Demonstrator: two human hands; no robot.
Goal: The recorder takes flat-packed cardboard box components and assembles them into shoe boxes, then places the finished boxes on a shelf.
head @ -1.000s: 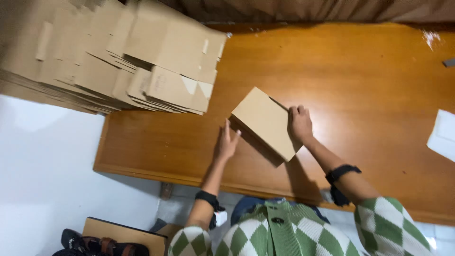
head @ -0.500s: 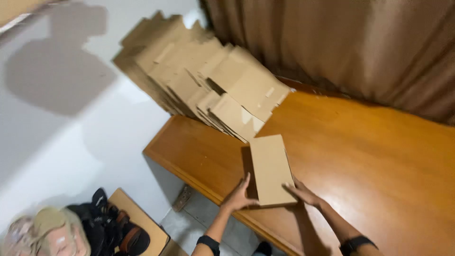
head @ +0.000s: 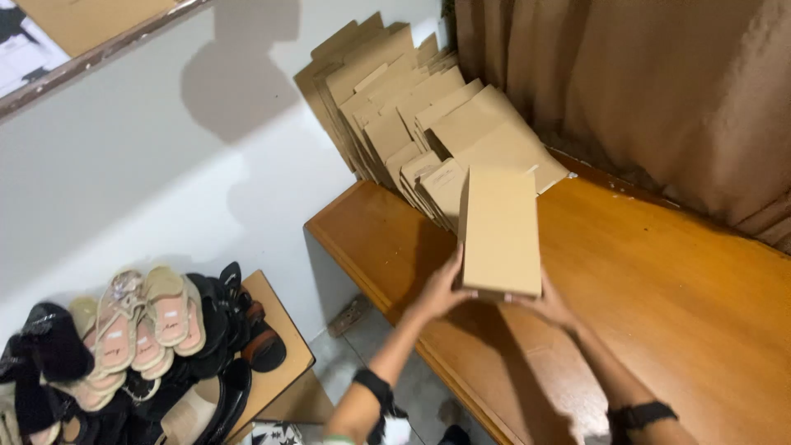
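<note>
Two hands hold one folded-up cardboard box (head: 499, 231) above the wooden table (head: 659, 288): the left hand (head: 441, 288) is pressed flat against its near left edge, and the right hand (head: 550, 303) cups its near right corner from below. By the look of it, this box is already formed into a flat-sided, closed rectangle, while the stack of flat cardboard blanks (head: 428, 132) leaning at the table's far left end remains unfolded, so much work is left. Matte tan card contrasts with the table's glossy orange-brown varnish. Left of the table, sandals (head: 140, 330) crowd a low shelf.
</note>
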